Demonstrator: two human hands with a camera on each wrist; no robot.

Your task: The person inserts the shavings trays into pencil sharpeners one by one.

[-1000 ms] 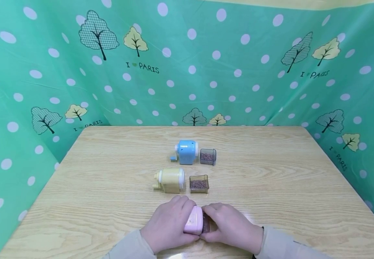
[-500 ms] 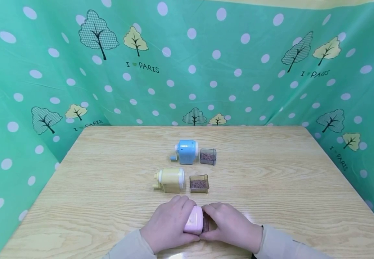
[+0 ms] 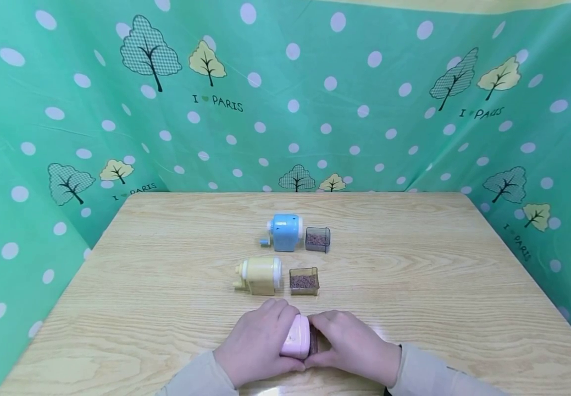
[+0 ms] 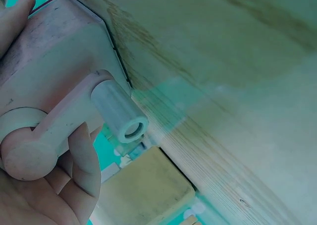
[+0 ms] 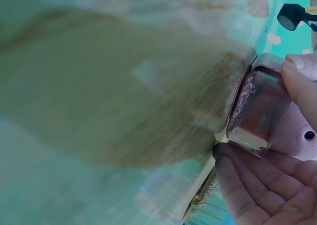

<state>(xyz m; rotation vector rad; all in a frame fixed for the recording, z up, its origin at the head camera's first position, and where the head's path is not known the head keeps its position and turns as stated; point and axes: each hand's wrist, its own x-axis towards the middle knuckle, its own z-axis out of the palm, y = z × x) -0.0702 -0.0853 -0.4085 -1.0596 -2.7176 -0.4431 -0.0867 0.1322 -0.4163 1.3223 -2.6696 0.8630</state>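
At the table's front, my left hand (image 3: 260,344) grips a pink crank pencil sharpener (image 3: 296,340). Its crank handle (image 4: 119,111) points away from the palm in the left wrist view. My right hand (image 3: 354,347) pinches the see-through shavings tray (image 5: 260,111) between thumb and fingers. Shavings lie inside that tray, which sits against the sharpener's right face, partly sticking out. Beyond my hands stand a yellow pencil sharpener (image 3: 261,276) and a blue pencil sharpener (image 3: 286,232), each with its tray apart on its right.
The yellow sharpener's tray (image 3: 304,282) and the blue sharpener's tray (image 3: 317,240) both hold dark shavings. All of it rests on a wood-grain table (image 3: 414,264). A green dotted curtain (image 3: 364,99) closes off the back and sides.
My right hand's thumb and the pink sharpener's tray have shifted very slightly left, so a little less of the tray shows. My left hand and the other sharpeners have stayed put.
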